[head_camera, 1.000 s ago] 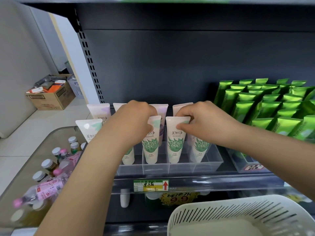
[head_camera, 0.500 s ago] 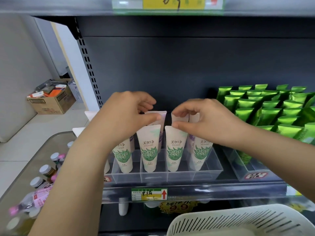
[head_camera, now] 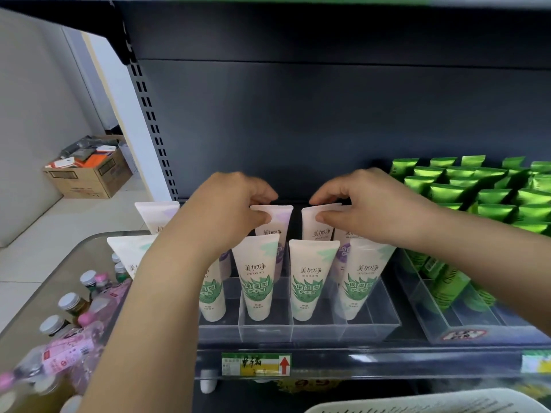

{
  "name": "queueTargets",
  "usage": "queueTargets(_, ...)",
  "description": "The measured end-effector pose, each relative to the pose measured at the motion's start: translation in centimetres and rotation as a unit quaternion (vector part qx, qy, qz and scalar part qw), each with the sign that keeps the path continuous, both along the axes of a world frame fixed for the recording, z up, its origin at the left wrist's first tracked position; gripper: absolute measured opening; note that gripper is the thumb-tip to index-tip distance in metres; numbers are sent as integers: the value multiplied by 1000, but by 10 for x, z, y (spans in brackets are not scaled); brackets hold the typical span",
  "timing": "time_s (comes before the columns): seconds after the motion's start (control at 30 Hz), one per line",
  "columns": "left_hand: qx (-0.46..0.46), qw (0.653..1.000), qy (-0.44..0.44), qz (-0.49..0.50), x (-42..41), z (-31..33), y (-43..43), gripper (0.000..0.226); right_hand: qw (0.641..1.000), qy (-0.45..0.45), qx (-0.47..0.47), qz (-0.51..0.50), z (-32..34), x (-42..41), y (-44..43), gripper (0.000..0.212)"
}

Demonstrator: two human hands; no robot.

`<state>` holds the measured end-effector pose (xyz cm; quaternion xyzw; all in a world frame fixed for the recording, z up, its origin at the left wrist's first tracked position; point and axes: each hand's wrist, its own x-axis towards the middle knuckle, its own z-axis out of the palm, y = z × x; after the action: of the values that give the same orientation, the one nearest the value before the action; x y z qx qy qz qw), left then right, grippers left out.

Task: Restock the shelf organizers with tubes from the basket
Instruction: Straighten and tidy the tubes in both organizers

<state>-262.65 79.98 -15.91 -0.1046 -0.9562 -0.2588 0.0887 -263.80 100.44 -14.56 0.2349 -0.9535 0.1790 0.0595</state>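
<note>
White tubes with green or purple print stand cap-down in a clear shelf organizer (head_camera: pixel 298 330). The front row has several green-print tubes (head_camera: pixel 258 278). In the second row my left hand (head_camera: pixel 229 207) pinches the top edge of a purple-print tube (head_camera: pixel 275 217). My right hand (head_camera: pixel 369 204) pinches the top edge of the neighbouring purple-print tube (head_camera: pixel 317 226). Only the white basket's (head_camera: pixel 417 405) slotted rim shows at the bottom right; what it holds is out of view.
Several green tubes (head_camera: pixel 483 198) fill a clear organizer (head_camera: pixel 465 332) on the right. A glass-topped case with small bottles (head_camera: pixel 71 305) sits at lower left. A cardboard box (head_camera: pixel 89 171) stands on the floor beyond. A price label (head_camera: pixel 256 365) hangs on the shelf's front edge.
Both hands have moved back from the front-row tubes to the second row and now pinch the tops of two purple-print tubes. The camera view has shifted slightly.
</note>
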Motion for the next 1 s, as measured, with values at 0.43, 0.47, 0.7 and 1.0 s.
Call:
queueTargets(0.43, -51, 998, -14, 18, -4, -2, 1, 23, 1000, -24, 16, -3, -5, -3, -3, 11)
queueTargets(0.47, -51, 998, -13, 21, -4, -2, 1, 23, 1000, -23, 15, -4, -6, -3, -3, 10)
queueTargets(0.7, -49, 998, 3, 39, -4, -3, -3, 28, 1000, -17, 7, -8, -7, -5, -8, 8)
queueTargets(1.0, -62, 996, 19, 57, -7, -6, -6, 27, 1000, -27, -8, -4, -8, -8, -16, 8)
